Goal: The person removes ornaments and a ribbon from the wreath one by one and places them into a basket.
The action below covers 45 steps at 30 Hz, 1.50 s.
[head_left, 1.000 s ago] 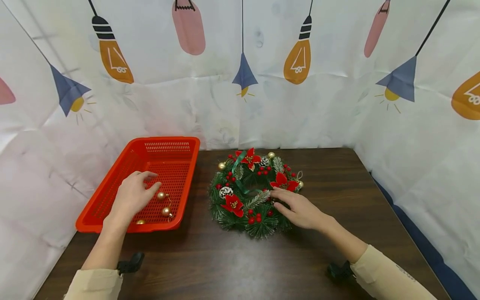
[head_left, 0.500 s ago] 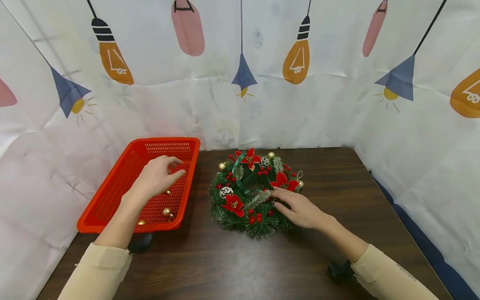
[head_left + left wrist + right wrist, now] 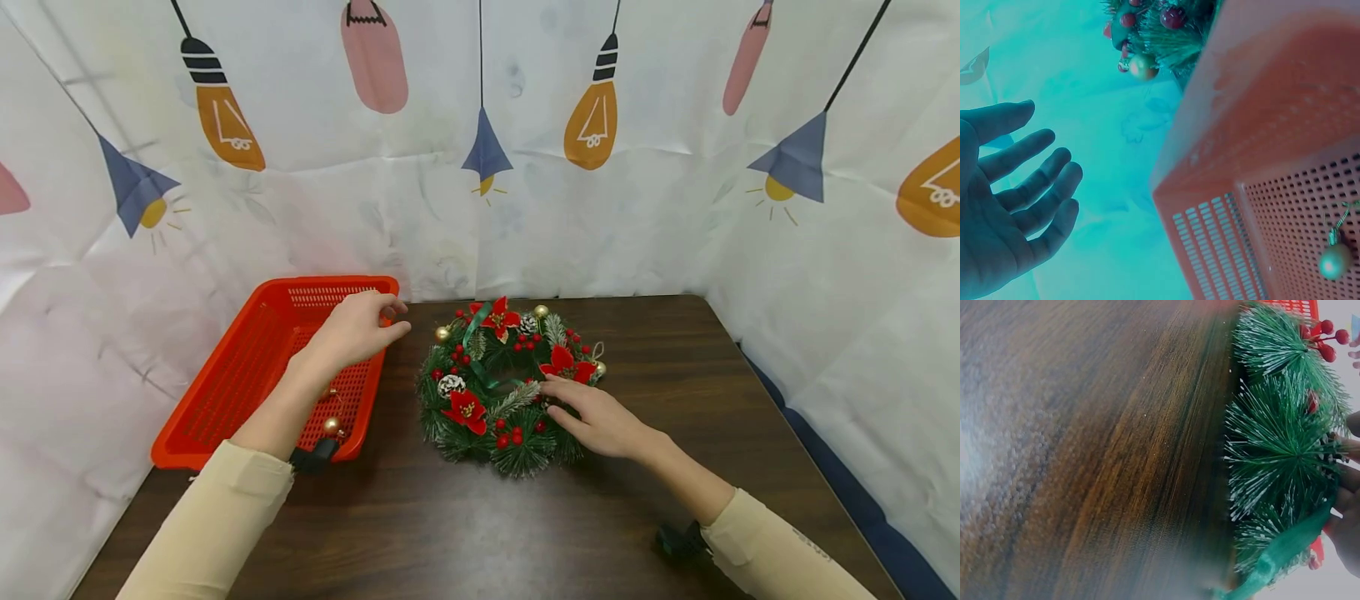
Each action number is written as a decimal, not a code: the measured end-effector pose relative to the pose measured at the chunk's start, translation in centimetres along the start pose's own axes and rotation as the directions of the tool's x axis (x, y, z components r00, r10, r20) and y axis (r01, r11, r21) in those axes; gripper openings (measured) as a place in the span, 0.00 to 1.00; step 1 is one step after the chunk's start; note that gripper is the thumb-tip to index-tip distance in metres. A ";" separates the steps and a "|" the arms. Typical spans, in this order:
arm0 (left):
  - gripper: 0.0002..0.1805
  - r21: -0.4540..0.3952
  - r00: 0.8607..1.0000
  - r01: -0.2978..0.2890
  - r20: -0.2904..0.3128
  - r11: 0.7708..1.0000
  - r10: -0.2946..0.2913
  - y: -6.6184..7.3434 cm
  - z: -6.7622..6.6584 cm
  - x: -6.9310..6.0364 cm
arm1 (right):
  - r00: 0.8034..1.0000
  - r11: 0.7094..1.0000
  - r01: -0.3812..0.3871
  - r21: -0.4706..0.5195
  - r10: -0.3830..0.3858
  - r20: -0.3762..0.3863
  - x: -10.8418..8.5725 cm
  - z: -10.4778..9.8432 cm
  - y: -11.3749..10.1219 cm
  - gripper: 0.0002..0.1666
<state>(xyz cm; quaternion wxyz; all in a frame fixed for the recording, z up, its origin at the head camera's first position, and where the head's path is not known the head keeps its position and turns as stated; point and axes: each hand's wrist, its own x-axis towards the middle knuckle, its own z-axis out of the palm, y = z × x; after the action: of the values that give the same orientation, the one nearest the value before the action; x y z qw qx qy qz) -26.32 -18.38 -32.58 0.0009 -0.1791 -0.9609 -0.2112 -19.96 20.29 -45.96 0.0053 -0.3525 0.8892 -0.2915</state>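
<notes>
My left hand is over the far right corner of the red plastic basket. Its fingers are loosely bent, and the left wrist view shows nothing in the palm. Lying on the table, the green Christmas wreath carries red poinsettias, berries, pinecones, gold balls and a green ribbon. My right hand rests on the wreath's right side with relaxed fingers. In the basket, a gold bauble shows near the front; the left wrist view has a gold bauble on a thin cord. My left forearm hides part of the basket.
The basket stands at the left of the dark wooden table, a short gap from the wreath. Behind and at both sides hangs a white curtain printed with lamps and bulbs. Dark blue cloth shows past the right table edge.
My left hand has moved right and away from me, from over the basket's middle to its far right rim. My right hand and the wreath have stayed in place.
</notes>
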 end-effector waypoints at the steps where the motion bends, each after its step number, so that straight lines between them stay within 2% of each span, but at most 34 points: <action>1: 0.16 0.000 1.000 -0.005 0.002 1.000 0.005 0.1 0.1 0.3 | 1.000 1.000 -0.001 0.000 0.001 0.001 0.0 0.0 0.0 0.27; 12: 0.16 -0.074 1.000 -0.013 0.027 0.997 0.015 1.3 1.7 2.5 | 1.000 1.000 -0.001 0.002 0.001 -0.007 0.1 -0.1 -0.2 0.27; 18: 0.17 -0.102 0.999 0.008 0.041 0.995 -0.004 1.4 2.8 3.7 | 1.000 1.000 -0.008 0.010 0.008 -0.004 0.1 0.1 -0.3 0.27; 31: 0.16 -0.062 0.996 0.045 0.076 0.997 -0.040 0.2 5.0 5.9 | 1.000 1.000 -0.013 0.020 0.013 -0.002 0.0 0.1 -0.4 0.27; 38: 0.18 0.009 0.992 0.061 0.106 0.998 -0.062 0.1 5.8 6.3 | 1.000 1.000 -0.018 0.006 0.018 -0.006 0.0 0.1 -0.3 0.27; 45: 0.19 0.005 0.990 0.043 0.133 0.999 -0.044 -0.4 6.3 6.6 | 1.000 1.000 -0.021 0.009 0.021 0.001 0.0 0.3 -0.4 0.27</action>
<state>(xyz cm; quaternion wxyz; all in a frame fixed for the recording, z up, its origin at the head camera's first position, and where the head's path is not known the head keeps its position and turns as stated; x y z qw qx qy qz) -32.14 -13.89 -37.98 -0.0676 -0.1718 -0.9627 -0.1976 -19.66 19.90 -45.95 0.0102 -0.3432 0.8916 -0.2951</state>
